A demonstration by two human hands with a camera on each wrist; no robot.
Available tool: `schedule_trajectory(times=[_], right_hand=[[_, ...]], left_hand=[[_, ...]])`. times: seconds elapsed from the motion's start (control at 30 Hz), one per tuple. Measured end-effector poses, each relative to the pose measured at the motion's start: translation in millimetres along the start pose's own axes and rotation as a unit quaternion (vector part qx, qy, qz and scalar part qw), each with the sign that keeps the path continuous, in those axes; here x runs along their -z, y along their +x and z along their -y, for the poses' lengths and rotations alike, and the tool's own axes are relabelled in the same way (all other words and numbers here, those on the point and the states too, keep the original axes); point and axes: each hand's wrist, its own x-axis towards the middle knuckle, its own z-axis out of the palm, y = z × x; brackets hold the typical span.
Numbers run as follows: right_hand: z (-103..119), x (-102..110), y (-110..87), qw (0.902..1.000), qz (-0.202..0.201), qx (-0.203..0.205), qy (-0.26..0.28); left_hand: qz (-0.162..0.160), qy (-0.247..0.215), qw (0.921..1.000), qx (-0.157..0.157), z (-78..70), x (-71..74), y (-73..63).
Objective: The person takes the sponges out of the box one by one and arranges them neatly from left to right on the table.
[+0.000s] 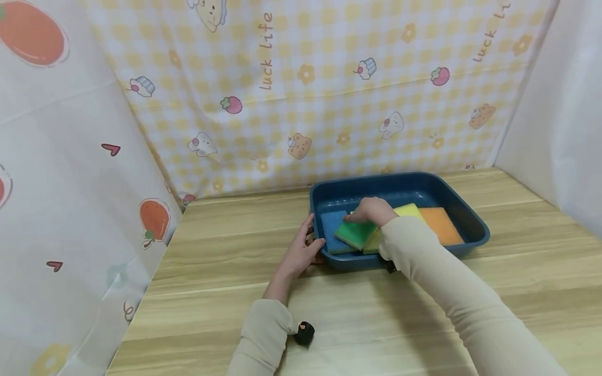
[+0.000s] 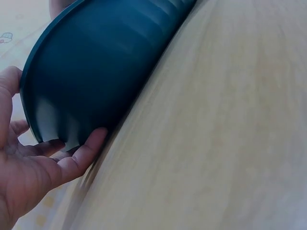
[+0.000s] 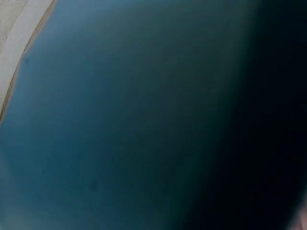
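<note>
Arranging, presumably, green sponge (image 1: 356,235) seemingly pinched in right grip (image 1: 374,210), with left grip (image 1: 300,253) spread against tray (image 1: 385,189); next needs laying flat.

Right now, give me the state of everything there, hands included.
Blue tray: upright, uncovered
Blue sponge: flat, partly covered
Green sponge: askew, overlapping blue sponge
Yellow sponge: partly hidden
Orange sponge: lying flat
Left hand: touching blue tray
Right hand: touching green sponge, grip unclear
</note>
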Motion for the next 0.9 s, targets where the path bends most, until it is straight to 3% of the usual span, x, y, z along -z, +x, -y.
schedule_trajectory(times=[0.27,0.33,0.47,0.57,0.7,0.9], right_hand=[[3.3,-7.7,5.9,0.9982,-0.035,0.029,-0.038],[3.8,-10.2,5.5,0.9977,-0.042,0.031,-0.042],[3.8,-9.3,0.2,0.998,-0.042,0.031,-0.037],[1.8,-2.1,-7.3,0.9993,-0.029,0.021,0.009],[-0.7,12.4,-22.8,0.9964,-0.026,0.012,0.08],[2.3,25.6,-54.8,0.9972,-0.043,0.038,0.049]], left_hand=[[0.002,0.009,0.9999,-0.006,-21.9,-4.5,-13.5],[0.002,0.01,0.9999,-0.005,-22.3,-5.1,-15.0],[-0.006,0.01,0.9999,-0.003,-5.9,-4.6,-7.8],[-0.012,0.01,0.9999,-0.001,5.0,-4.0,-0.8],[-0.009,0.001,1.0,0.003,-1.9,-3.8,-1.9],[-0.006,0.0,0.9999,0.015,-13.5,-2.2,-6.4]])
